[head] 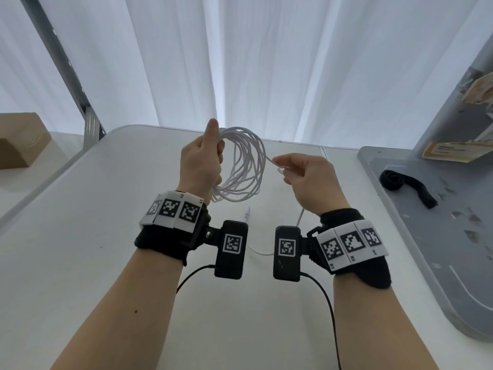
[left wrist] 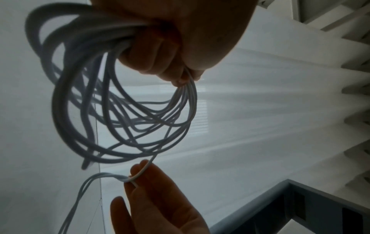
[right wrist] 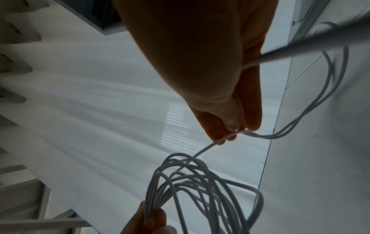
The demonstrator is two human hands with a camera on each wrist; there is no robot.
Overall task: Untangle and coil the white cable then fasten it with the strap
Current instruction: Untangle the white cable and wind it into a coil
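My left hand (head: 210, 156) grips a bundle of several loops of the white cable (head: 241, 166) above the table; in the left wrist view the coil (left wrist: 128, 114) hangs from my curled fingers (left wrist: 160, 52). To its right, my right hand (head: 293, 169) pinches the cable's free strand between thumb and fingertips (right wrist: 230, 133), close to the coil (right wrist: 192, 190). The rest of the cable trails down to the table, where its plug end (head: 247, 215) lies between my wrists. The black strap (head: 408, 186) lies on the grey tray at the right, apart from both hands.
A grey tray (head: 426, 263) with a raised back panel fills the table's right side. A cardboard box (head: 18, 140) sits at the far left. White curtains hang behind the white table (head: 106, 249). Black wires run from my wrist cameras (head: 328, 303).
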